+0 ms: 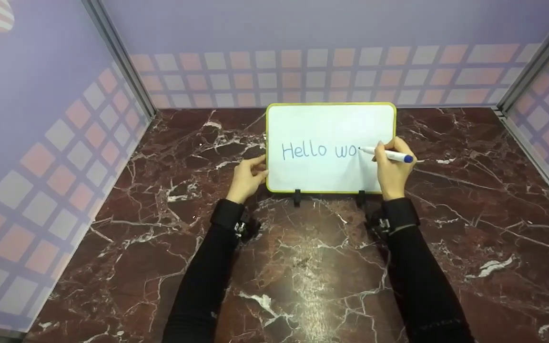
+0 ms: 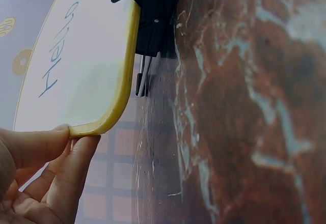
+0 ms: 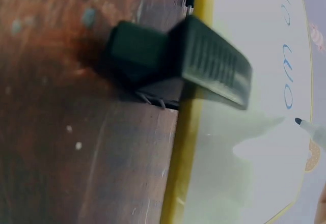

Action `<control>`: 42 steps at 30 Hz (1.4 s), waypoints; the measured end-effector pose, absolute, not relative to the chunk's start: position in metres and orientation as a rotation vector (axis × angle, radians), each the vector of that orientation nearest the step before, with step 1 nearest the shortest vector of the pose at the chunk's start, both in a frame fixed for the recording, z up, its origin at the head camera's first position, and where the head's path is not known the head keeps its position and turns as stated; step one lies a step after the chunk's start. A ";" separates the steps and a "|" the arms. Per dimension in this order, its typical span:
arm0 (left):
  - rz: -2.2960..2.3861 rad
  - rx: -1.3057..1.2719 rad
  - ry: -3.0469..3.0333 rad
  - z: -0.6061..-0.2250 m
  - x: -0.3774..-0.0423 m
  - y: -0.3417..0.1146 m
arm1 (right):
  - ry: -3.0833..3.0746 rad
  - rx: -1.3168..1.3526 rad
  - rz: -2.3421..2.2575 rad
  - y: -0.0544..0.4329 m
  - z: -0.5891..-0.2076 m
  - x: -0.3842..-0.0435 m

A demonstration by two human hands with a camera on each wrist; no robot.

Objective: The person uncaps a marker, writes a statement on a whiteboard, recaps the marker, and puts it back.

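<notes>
A whiteboard (image 1: 322,124) with a yellow frame leans upright in a black stand (image 1: 297,197), with "Hello wo" in blue handwriting (image 1: 304,151) across its middle. At the board's left edge my left hand (image 1: 246,178) pinches the frame between thumb and fingers, low near the corner in the left wrist view. My right hand (image 1: 393,174) grips a white marker (image 1: 385,154) with a blue end, in front of the board's right side. In the right wrist view, the marker's dark tip (image 3: 298,121) is just past the "o"; whether it touches the surface I cannot tell.
The board stands on a dark red marbled table (image 1: 303,267), near the back wall (image 1: 322,28). Purple panels with pink and white squares surround the table at the back, left and right. Black sleeves and wrist cameras cover both forearms.
</notes>
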State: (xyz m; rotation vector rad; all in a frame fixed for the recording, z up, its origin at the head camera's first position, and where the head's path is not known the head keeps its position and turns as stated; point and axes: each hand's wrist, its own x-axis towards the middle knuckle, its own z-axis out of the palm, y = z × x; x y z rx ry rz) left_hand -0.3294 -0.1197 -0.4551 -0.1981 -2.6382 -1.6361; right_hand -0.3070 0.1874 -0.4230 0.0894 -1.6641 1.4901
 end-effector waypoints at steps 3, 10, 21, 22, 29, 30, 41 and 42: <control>-1.644 -0.199 -2.641 -0.454 -0.329 -0.120 | -1.700 0.082 1.455 0.187 -0.425 -0.307; -1.620 -0.208 -2.650 -0.454 -0.330 -0.120 | -1.716 0.049 1.411 0.186 -0.422 -0.307; -1.628 -0.207 -2.640 -0.454 -0.329 -0.120 | -1.716 0.038 1.380 0.186 -0.422 -0.307; -1.625 -0.210 -2.638 -0.454 -0.329 -0.120 | -1.712 0.030 1.379 0.186 -0.421 -0.307; -1.629 -0.198 -2.646 -0.454 -0.328 -0.120 | -1.610 0.068 1.412 0.189 -0.420 -0.307; -1.628 -0.195 -2.648 -0.454 -0.328 -0.120 | -1.602 0.071 1.418 0.190 -0.420 -0.307; -1.617 -0.198 -2.642 -0.455 -0.329 -0.119 | -1.680 0.038 1.404 0.194 -0.424 -0.310; -1.615 -0.199 -2.639 -0.455 -0.329 -0.119 | -1.688 0.034 1.401 0.194 -0.424 -0.310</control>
